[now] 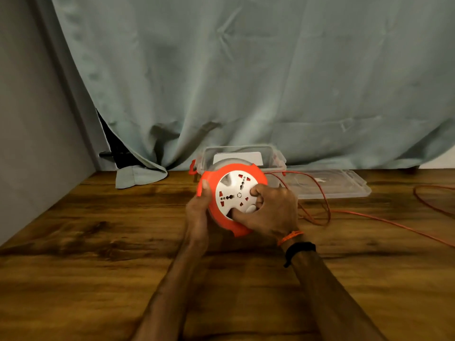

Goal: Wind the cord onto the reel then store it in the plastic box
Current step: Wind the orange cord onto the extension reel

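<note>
Winding is under way: the reel (231, 198) is gripped above the bench (98, 242) by the left hand (197, 210), its white face grasped by the right hand (273, 212). Much cord (369, 219) lies loose rightward; more turning is needed before the box (278, 158).

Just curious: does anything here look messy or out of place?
Only the orange cord: it trails loose over the table to the right, not yet wound onto the reel. Nothing looks damaged.
</note>
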Demonstrator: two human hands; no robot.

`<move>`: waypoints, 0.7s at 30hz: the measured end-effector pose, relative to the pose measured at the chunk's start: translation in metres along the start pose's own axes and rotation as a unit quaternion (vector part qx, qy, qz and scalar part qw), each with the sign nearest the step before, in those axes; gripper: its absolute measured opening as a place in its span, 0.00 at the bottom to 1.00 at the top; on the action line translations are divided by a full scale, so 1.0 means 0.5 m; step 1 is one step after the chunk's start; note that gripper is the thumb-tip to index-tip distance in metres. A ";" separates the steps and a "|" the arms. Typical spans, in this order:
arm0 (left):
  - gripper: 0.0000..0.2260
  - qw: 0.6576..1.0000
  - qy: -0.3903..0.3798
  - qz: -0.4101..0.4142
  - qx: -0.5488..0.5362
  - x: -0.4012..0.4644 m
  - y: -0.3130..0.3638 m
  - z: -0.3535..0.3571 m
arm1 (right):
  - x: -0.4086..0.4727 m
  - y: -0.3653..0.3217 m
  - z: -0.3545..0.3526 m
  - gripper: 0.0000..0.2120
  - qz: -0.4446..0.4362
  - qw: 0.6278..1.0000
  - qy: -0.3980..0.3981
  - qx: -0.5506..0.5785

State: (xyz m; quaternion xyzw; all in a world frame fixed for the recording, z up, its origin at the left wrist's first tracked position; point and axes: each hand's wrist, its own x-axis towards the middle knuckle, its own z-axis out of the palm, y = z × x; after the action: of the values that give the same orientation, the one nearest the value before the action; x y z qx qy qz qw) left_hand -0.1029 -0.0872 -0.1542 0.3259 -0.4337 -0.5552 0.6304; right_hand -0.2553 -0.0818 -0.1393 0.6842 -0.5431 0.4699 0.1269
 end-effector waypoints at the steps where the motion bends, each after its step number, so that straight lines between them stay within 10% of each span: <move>1: 0.29 0.996 0.046 0.042 0.067 -0.003 -0.006 0.004 | -0.003 0.000 0.002 0.29 0.004 1.000 -0.004 -0.001; 7: 0.27 0.928 0.157 0.231 0.247 0.010 -0.039 -0.015 | -0.001 0.003 0.009 0.30 -0.014 0.999 -0.021 -0.040; 21: 0.23 0.870 0.241 0.330 0.275 0.015 -0.041 -0.013 | -0.027 -0.049 0.047 0.30 0.144 0.989 0.010 -0.022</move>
State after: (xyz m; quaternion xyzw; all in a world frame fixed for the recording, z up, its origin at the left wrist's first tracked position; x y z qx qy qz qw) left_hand -0.1053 -0.0984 -0.1736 0.4478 -0.4859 -0.0777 0.7465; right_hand -0.2217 -0.0802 -0.1541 0.5907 -0.6452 0.4782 0.0783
